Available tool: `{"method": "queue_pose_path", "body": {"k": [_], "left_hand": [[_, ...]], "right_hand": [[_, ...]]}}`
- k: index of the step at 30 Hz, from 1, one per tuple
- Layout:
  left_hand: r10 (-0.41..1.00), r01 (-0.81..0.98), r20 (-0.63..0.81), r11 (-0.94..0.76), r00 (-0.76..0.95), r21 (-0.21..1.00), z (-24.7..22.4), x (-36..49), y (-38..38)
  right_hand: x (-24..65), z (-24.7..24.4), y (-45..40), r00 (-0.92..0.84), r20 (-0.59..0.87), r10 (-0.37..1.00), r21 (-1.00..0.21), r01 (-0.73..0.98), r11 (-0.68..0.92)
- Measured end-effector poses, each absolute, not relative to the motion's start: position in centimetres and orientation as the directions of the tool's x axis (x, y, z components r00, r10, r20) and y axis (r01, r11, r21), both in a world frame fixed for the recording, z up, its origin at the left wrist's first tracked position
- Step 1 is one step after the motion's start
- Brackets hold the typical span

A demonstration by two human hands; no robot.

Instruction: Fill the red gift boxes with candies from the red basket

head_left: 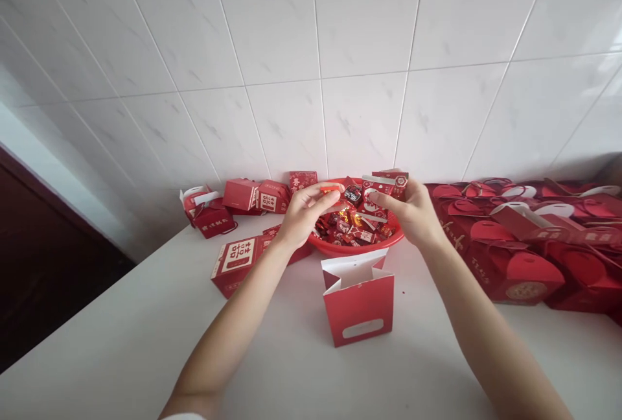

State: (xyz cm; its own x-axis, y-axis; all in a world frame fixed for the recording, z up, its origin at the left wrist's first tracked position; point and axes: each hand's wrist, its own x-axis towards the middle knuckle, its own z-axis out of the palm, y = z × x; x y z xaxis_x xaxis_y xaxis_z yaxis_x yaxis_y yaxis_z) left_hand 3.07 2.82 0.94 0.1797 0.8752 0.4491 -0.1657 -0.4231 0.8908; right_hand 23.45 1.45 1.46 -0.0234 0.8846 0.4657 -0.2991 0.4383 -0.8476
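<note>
My left hand (pixel 308 209) is closed on a small red wrapped candy (pixel 333 188) above the left side of a red basket (pixel 335 250). My right hand (pixel 413 206) grips several red-and-white candy packets (pixel 381 193) over the basket's right side. Wrapped candies (pixel 350 222) in red, gold and dark wrappers lie in the basket between my hands. In front of it, nearer to me, a red paper box (pixel 362 306) stands upright with its top open and a pale oval slot on its front.
Red gift boxes (pixel 238 258) stand on the white table (pixel 291 368) at the left. Many more red boxes (pixel 519 271) are packed together at the right. A tiled wall (pixel 282 122) rises behind the table.
</note>
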Motion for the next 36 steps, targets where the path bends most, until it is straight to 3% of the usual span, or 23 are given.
{"method": "queue_pose_path", "body": {"k": [6, 12, 18, 25, 36], "left_hand": [[0.792, 0.055, 0.468, -0.528, 0.391, 0.847, 2.6, 0.6, -2.9], [0.693, 0.328, 0.356, -0.649, 0.627, 0.686, 2.3, 1.9, -5.1], [0.691, 0.424, 0.331, -0.681, 0.643, 0.597, 1.3, 2.0, -4.1], [0.786, 0.583, 0.189, -0.574, 0.588, 0.575, 1.5, 0.8, -4.3], [0.820, 0.525, 0.125, -0.467, 0.559, 0.712, 1.1, 0.7, -3.0]], "right_hand": [[26.1, 3.7, -1.3, -0.111, 0.523, 0.845, -0.848, -0.170, 0.503], [27.2, 4.4, -2.4, -0.156, 0.568, 0.808, -0.821, -0.030, 0.571], [27.7, 4.7, -2.9, -0.233, 0.530, 0.816, -0.834, 0.034, 0.551], [27.7, 5.0, -3.3, -0.412, 0.472, 0.780, -0.817, 0.128, 0.562], [25.6, 4.1, -3.1, -0.569, 0.491, 0.660, -0.634, 0.286, 0.718]]}}
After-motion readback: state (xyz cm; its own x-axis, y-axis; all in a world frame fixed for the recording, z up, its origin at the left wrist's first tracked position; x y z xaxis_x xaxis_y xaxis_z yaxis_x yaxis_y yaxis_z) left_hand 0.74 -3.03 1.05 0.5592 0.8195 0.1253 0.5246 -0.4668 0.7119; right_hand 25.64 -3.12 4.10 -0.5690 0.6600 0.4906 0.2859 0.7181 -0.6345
